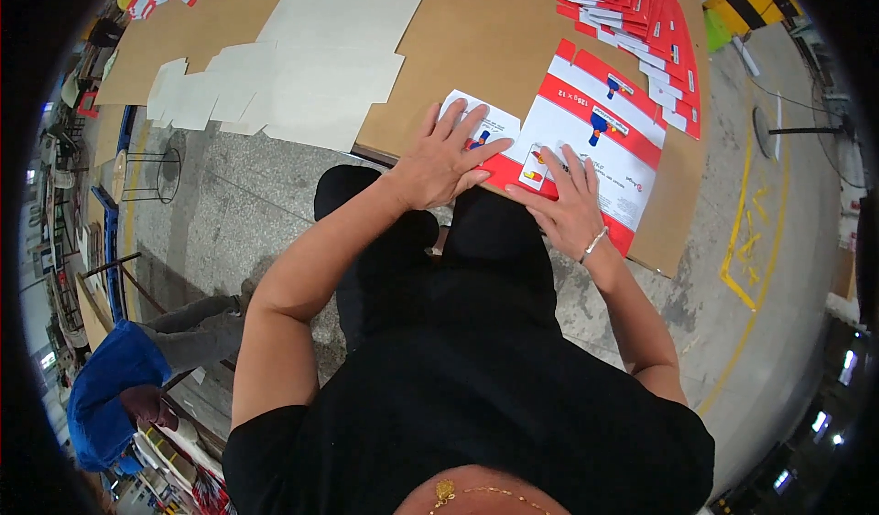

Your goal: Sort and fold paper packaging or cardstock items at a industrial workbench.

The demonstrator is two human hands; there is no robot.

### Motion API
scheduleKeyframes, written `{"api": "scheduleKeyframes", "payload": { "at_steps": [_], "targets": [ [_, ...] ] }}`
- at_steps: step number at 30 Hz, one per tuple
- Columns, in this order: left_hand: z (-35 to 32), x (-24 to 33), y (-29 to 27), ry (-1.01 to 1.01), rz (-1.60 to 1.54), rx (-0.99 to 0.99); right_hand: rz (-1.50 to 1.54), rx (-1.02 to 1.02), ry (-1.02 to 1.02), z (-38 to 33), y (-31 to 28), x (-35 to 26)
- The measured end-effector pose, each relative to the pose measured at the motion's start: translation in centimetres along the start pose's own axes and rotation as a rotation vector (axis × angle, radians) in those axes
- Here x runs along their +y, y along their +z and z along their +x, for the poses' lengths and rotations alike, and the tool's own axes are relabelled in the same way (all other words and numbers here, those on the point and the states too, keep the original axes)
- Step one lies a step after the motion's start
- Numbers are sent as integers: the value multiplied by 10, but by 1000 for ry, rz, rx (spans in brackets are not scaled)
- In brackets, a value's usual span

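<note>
A flat red and white printed carton (636, 140) lies on the brown board surface (485, 34) at the edge nearest me. My left hand (438, 160) rests palm down with spread fingers on its left part, a white flap with a small blue and red picture. On the main panel, my right hand (569, 206) lies with fingers stretched out, a thin bracelet at its wrist. Both hands press on the carton from above, and neither is closed round anything. The parts of the carton under my palms are hidden.
Overlapping red and white cartons (678, 66) fan out at the far right. Unprinted pale cardboard blanks (311, 75) lie to the left, over the front edge. A round stool (165, 176) stands on the floor at left, and a person in a blue top (114, 396) is lower left.
</note>
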State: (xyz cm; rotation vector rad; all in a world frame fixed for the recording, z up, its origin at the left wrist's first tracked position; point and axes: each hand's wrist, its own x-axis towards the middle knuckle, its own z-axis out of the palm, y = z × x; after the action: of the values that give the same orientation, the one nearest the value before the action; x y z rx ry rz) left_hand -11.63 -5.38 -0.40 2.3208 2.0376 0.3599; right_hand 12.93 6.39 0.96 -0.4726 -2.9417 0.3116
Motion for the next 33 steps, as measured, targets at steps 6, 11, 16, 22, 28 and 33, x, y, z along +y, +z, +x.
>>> {"api": "scheduleKeyframes", "payload": {
  "at_steps": [6,11,16,22,28,33],
  "targets": [
    [-1,9,5,-85,36,49,-10,7,21,-2,4,-1],
    [2,18,5,-126,64,59,30,51,79,-5,9,-1],
    [4,21,5,-147,78,41,26,40,103,-4,9,-2],
    [9,24,4,-120,115,53,25,43,131,-5,10,-4],
    [22,31,4,-209,220,37,31,29,149,0,11,-10],
    [33,36,5,-270,300,66,-8,25,143,2,7,-12]
  ]
}}
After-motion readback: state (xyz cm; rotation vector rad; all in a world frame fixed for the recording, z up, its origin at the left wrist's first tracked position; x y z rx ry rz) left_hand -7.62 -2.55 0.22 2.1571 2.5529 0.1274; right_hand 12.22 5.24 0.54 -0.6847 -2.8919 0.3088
